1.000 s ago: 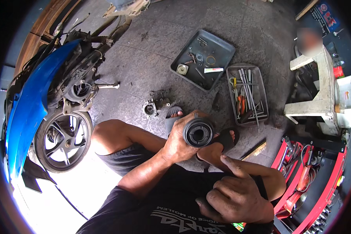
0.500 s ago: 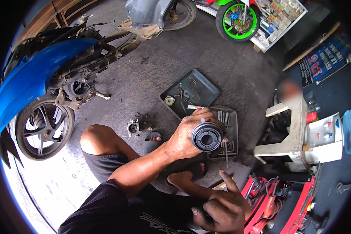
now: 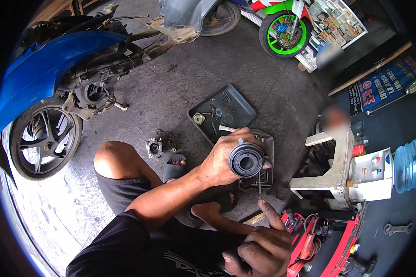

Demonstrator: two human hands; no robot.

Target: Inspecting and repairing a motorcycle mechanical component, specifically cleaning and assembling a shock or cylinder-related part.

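Far to the left of the grey tray, I saw a blue motorcycle, its dark spoked wheel resting below the bodywork. Closer in, below the tray and to its left, a small metal casing with a round opening lay on the floor, and a foot in a grey sandal stood near it. Inside the tray I made out a pale part toward the left corner, some small metal bits and a white tube at the lower edge.

Just below the tray in my view, the person's left hand was wrapped firmly around a black round part, raised off the floor, its ringed, hollow end turned up toward my camera. Behind that part, to the tray's lower right, I could see a bin of tools, partly hidden.

Well below the tray and slightly right, the right hand stretched its index finger upward while its other fingers curled in; I could not tell whether they hid anything. To the tray's lower right stood a red tool cabinet and a whitish stool, with a blue water bottle farthest right.
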